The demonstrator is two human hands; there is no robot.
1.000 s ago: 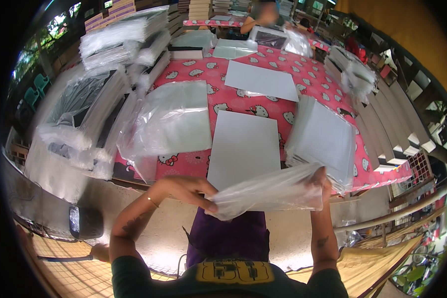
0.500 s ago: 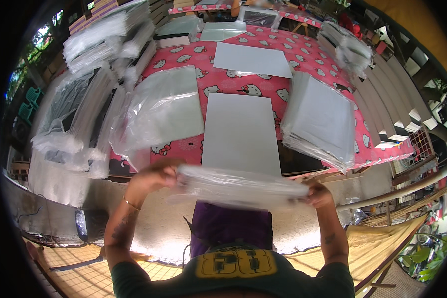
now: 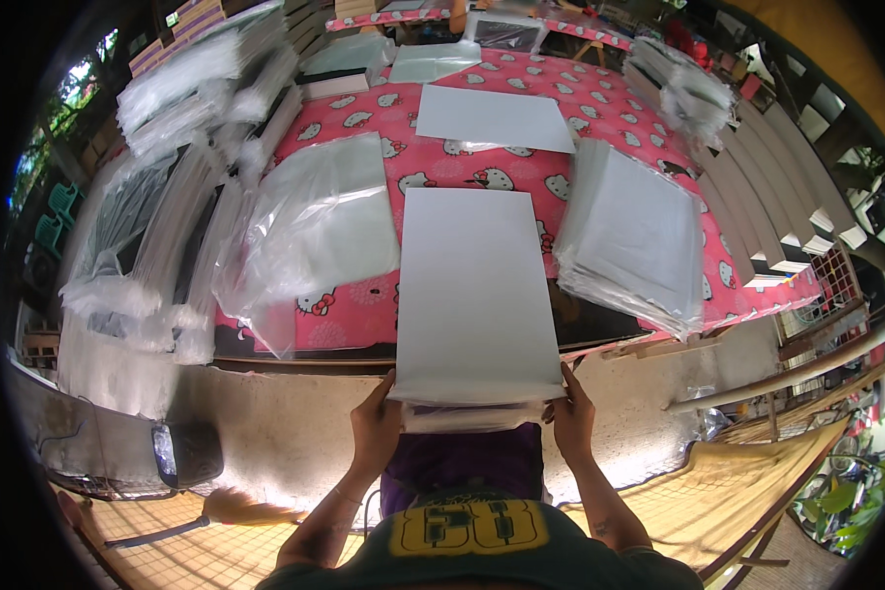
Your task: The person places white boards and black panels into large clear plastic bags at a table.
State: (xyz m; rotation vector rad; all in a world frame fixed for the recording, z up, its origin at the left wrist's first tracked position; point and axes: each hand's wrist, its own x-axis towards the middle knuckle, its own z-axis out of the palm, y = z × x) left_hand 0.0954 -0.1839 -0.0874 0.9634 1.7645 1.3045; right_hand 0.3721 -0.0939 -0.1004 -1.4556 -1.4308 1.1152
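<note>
A white rectangular sheet (image 3: 474,285) lies lengthwise in front of me, its near end reaching past the table edge. Below that end hangs a clear plastic sleeve (image 3: 474,419), bunched above my lap. My left hand (image 3: 376,425) is closed at the sheet's near left corner, gripping the sleeve's side. At the near right corner, my right hand (image 3: 572,417) pinches the sleeve's other side. Whether the sheet's end is inside the sleeve or over it, I cannot tell. To the left lie loose clear sleeves (image 3: 329,211); on the right is a stack of plastic-covered white sheets (image 3: 631,231).
The table has a pink patterned cover (image 3: 354,320). Another white sheet (image 3: 495,118) lies farther back. Tall plastic-wrapped stacks (image 3: 133,246) stand at left, and long pale stacks (image 3: 772,187) at right. A broom (image 3: 251,508) lies at lower left.
Both hands have come closer together and down toward me, bringing the stretched sleeve to the sheet's near end. The middle sheet now extends farther toward me.
</note>
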